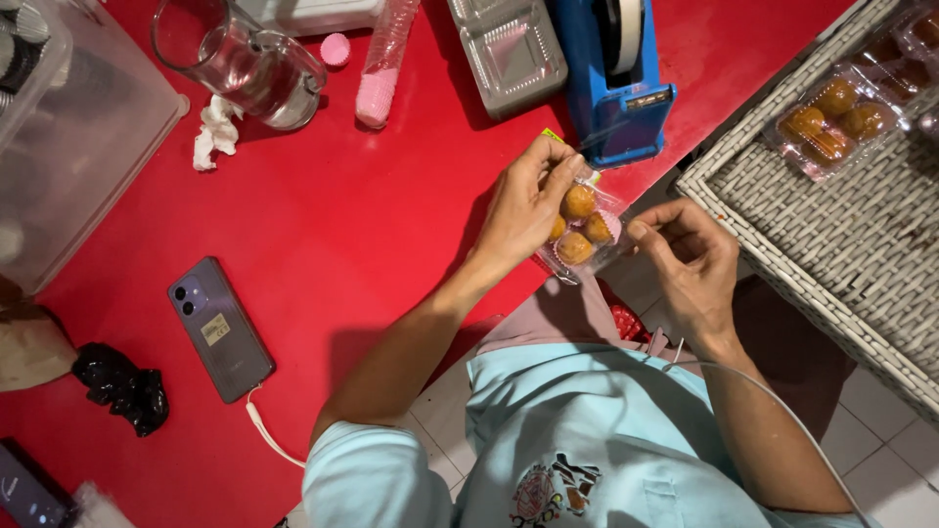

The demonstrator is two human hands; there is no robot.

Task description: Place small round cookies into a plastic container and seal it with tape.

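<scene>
My left hand [523, 210] grips a small clear plastic box [584, 233] at its left side, just past the front edge of the red table [342, 215]. Inside the box sit three little golden cakes in pink paper cups. My right hand [690, 264] pinches the right edge of the same box with thumb and forefinger. A blue tape dispenser [616, 83] stands on the table directly behind the box.
A white wicker tray [831, 235] on the right holds more filled clear boxes [836, 117]. On the table lie a purple phone [220, 328] on a cable, a glass jug [245, 59], a sleeve of pink paper cups [381, 68], empty clear boxes [509, 49], a large plastic tub [68, 137].
</scene>
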